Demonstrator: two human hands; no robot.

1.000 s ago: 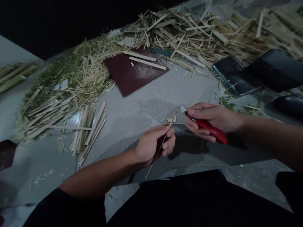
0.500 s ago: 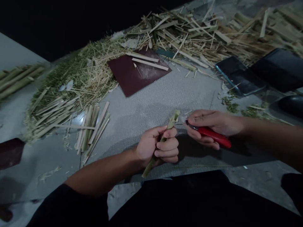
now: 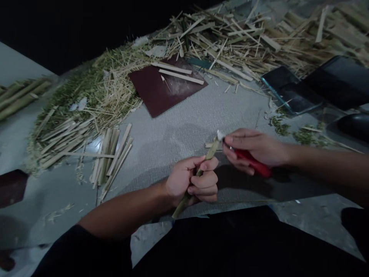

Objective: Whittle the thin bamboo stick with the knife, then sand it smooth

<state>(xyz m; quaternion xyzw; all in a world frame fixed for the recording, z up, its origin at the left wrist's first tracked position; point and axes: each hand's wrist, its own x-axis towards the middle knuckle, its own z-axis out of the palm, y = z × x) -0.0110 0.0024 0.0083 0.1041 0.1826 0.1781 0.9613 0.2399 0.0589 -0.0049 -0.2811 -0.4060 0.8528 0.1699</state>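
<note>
My left hand (image 3: 197, 180) is closed around a green plant strip (image 3: 211, 151), whose upper end sticks out above the fingers and whose lower end shows below the palm. To its right, my right hand (image 3: 249, 149) grips a red-handled knife (image 3: 255, 163). The blade, blurred and pale, is at the strip's upper end; whether they touch is hard to tell. A small pale piece lies on the grey cloth (image 3: 178, 134) just behind the strip.
A dark red board (image 3: 155, 94) with two pale strips lies beyond my hands. Cut strips (image 3: 108, 157) lie to the left. A heap of shavings (image 3: 225, 46) runs along the back. A phone (image 3: 291, 90) and a dark flat object (image 3: 340, 82) lie at the right.
My right hand has moved slightly up and left with the knife, bringing the blade to the strip's top end. The strip's tip looks narrower. My left hand has barely moved.
</note>
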